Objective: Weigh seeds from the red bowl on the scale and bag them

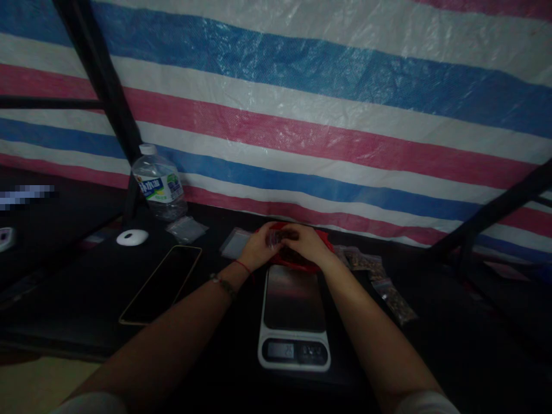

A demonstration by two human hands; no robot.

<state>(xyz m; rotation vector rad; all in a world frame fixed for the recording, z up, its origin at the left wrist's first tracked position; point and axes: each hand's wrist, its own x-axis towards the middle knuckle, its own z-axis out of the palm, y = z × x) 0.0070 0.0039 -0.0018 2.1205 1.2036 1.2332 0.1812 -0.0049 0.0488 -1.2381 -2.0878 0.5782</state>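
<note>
"What fills the room?"
"Dim light, and a striped plastic sheet [302, 123] across the upper frame, behind a black table [224, 362]."
"On that?"
"A white scale [294, 299] at lower centre, then a red bag [325, 238] mid-frame."
"The grip?"
"The left hand [259, 248] pinches a small clear bag [272, 238] above it; the right hand's [305, 244], I can't tell."

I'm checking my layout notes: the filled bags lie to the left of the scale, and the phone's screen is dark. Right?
Not quite: the head view shows the filled bags to the right of the scale. The phone's screen is dark.
</note>
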